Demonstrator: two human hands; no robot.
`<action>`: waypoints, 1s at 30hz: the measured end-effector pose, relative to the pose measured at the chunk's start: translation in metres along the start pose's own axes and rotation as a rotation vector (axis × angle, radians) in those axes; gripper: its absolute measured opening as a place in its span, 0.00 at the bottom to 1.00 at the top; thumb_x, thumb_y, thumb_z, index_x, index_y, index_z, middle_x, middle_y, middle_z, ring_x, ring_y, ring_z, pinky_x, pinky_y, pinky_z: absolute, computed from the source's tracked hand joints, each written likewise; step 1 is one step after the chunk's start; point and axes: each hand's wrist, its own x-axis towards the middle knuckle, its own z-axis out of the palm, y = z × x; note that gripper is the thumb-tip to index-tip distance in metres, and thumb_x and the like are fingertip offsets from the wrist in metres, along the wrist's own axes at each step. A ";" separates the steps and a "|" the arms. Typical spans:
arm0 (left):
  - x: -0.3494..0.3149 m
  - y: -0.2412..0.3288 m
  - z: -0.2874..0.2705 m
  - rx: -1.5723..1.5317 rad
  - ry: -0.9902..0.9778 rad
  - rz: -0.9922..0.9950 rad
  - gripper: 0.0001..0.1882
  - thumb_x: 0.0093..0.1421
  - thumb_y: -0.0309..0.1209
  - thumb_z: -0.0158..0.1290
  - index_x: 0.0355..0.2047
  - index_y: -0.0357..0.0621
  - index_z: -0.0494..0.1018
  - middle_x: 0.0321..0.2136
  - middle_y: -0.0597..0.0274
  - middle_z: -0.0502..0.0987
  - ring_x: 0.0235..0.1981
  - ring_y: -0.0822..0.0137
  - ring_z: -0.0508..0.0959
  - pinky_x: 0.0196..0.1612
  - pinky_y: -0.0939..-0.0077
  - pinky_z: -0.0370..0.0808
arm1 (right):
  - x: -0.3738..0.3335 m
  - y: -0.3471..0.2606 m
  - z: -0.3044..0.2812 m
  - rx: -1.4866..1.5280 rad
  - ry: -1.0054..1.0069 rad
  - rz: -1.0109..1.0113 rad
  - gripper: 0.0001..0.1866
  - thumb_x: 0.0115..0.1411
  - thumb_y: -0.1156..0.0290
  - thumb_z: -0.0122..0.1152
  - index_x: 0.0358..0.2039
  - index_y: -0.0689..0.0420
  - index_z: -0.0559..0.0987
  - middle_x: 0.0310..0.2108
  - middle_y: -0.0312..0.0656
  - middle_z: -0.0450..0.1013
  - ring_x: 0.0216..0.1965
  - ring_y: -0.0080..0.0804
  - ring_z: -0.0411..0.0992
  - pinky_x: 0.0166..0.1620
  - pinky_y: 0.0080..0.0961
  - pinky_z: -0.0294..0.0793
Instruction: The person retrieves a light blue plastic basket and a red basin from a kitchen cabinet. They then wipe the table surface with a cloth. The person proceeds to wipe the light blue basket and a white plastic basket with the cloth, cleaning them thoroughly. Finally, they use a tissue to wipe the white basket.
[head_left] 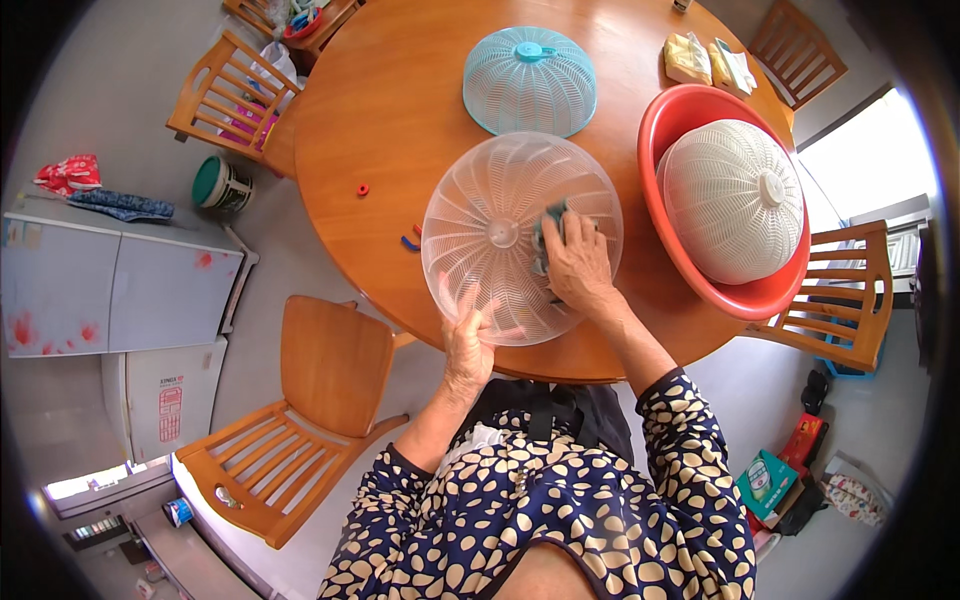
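A clear plastic mesh food cover point(480, 190) is tipped with its hollow side up at the near edge of the round wooden table. My left hand point(466, 355) grips its near-left rim, and the fingers show through the plastic. Inside the cover, my right hand point(580, 262) presses a grey-green cloth point(541, 250) against the right wall. Just beyond stands a light-blue mesh food cover point(510, 95), dome up. To the right, a white mesh food cover point(715, 215) sits dome up in a large red basin point(656, 125).
A red ring point(363, 190) and a small blue piece point(409, 244) lie on the table point(370, 120) at left. Tissue packs point(688, 58) are at the far right. Wooden chairs point(335, 365) surround the table. A lidded bucket point(222, 185) stands on the floor near a fridge point(165, 285).
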 end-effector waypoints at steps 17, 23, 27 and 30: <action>0.008 -0.016 -0.021 0.028 -0.110 0.134 0.45 0.51 0.20 0.40 0.67 0.66 0.38 0.65 0.50 0.47 0.62 0.51 0.56 0.59 0.52 0.64 | -0.030 -0.044 0.020 0.943 -0.336 -0.154 0.19 0.46 0.77 0.59 0.42 0.55 0.75 0.39 0.54 0.67 0.42 0.53 0.66 0.47 0.43 0.67; 0.005 -0.004 -0.020 -0.034 -0.059 0.008 0.40 0.53 0.25 0.39 0.67 0.60 0.41 0.63 0.49 0.50 0.61 0.47 0.58 0.51 0.40 0.70 | -0.038 -0.024 0.013 0.712 -0.402 -0.282 0.15 0.45 0.76 0.59 0.38 0.56 0.78 0.39 0.49 0.68 0.40 0.49 0.67 0.46 0.37 0.68; 0.010 -0.003 -0.029 -0.019 -0.098 0.041 0.36 0.56 0.30 0.36 0.66 0.59 0.42 0.63 0.49 0.51 0.60 0.44 0.58 0.42 0.32 0.74 | -0.040 -0.003 0.000 0.184 -0.267 -0.228 0.11 0.44 0.72 0.60 0.30 0.62 0.79 0.36 0.48 0.68 0.36 0.45 0.68 0.40 0.36 0.72; 0.013 -0.005 -0.025 0.002 -0.079 0.048 0.35 0.57 0.32 0.36 0.66 0.59 0.42 0.64 0.49 0.50 0.61 0.44 0.57 0.43 0.33 0.74 | -0.041 -0.011 0.008 0.033 -0.214 -0.105 0.10 0.45 0.73 0.59 0.29 0.65 0.77 0.34 0.53 0.67 0.36 0.49 0.68 0.36 0.40 0.72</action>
